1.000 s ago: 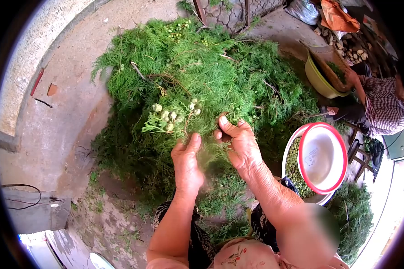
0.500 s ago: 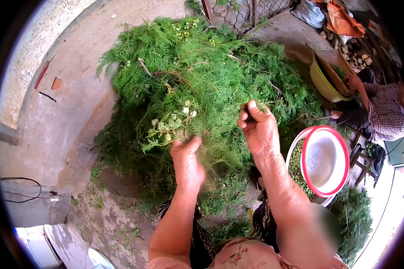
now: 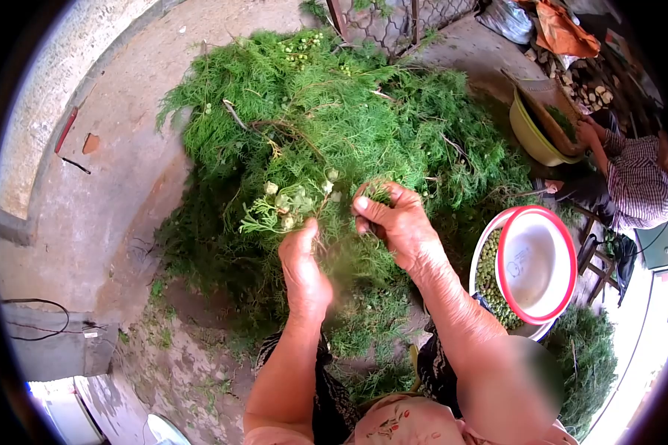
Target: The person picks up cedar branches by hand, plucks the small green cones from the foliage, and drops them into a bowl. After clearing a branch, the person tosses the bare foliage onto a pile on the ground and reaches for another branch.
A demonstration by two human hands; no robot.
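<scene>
A sprig with pale round cones is pinched between the thumb and fingers of my left hand, over a large heap of green branches. Just to the right of the sprig, my right hand has its thumb and fingers pressed round a bit of green foliage. The cones stand close to the right fingertips, with a small gap between. Both hands are above the near part of the heap.
Right of my forearm, a white basin with a red rim rests on a wider bowl of green cones. Another person sits at the right by a yellow tub. More greenery lies at the lower right.
My right hand has moved left and slightly down, close to the sprig. My left hand has stayed nearly in place, with the sprig shifted slightly.
</scene>
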